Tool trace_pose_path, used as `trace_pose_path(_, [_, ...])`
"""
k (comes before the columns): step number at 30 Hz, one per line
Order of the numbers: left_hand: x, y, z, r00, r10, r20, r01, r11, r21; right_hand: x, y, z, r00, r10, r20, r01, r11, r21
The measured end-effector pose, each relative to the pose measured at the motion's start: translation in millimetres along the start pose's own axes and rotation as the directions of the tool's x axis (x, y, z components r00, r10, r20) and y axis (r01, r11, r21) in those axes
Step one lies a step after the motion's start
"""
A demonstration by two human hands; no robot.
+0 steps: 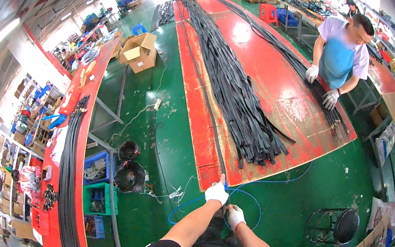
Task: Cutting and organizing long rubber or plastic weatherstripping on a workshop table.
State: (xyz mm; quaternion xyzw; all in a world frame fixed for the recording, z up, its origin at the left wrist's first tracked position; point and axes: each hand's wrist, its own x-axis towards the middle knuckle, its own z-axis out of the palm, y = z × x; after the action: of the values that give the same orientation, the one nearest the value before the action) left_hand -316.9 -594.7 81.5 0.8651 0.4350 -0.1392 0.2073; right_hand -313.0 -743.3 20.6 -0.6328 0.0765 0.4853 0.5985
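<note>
My left hand (217, 193), in a white glove, is closed at the near left corner of the red table (285, 108). It grips the near end of a long black strip (211, 118) that runs up the table's left edge; a small blue piece (226, 183) shows beside the thumb. Close by on the right, and a little nearer to me, my gloved right hand (235, 217) is closed too. What sits in its fingers is too small and dark to make out. A thin blue hose (260, 205) loops around behind both hands.
A thick bundle of flat black strips (233, 85) covers the table's middle. Across it, a co-worker (342, 48) in a blue apron handles another black bundle (288, 55). A second red table (82, 158) stands left, bins (101, 198) below it; a stool (344, 226) stands right.
</note>
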Motion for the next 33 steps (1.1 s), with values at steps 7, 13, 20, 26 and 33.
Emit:
trace_pose_path(7, [-7.6, 7.3, 9.0, 0.999, 0.030, 0.029, -0.030, 1.000, -0.010, -4.3, 55.0, -40.9, 0.997, -0.074, -0.029, 0.069, 0.989, -0.131])
trace_pose_path(13, [-14.1, 2.8, 16.2, 0.999, 0.043, 0.004, -0.043, 0.999, -0.007, -16.1, 50.4, -44.5, 1.000, 0.025, 0.006, -0.025, 0.998, -0.061])
trace_pose_path(20, [-14.9, -13.6, 17.0, 0.996, 0.075, 0.039, -0.074, 0.997, -0.031, -2.3, 15.9, -26.1, 0.981, 0.168, 0.095, -0.176, 0.981, 0.083])
trace_pose_path(26, [-11.6, -25.0, 17.2, 0.993, 0.094, 0.065, -0.091, 0.995, -0.046, 34.0, 15.9, -1.9, 0.991, 0.130, 0.031, -0.133, 0.983, 0.126])
trace_pose_path(33, [-11.5, -33.6, 15.8, 0.993, 0.115, 0.038, -0.114, 0.993, -0.023, 45.1, 31.3, 10.9, 1.000, 0.002, -0.028, -0.003, 1.000, -0.022])
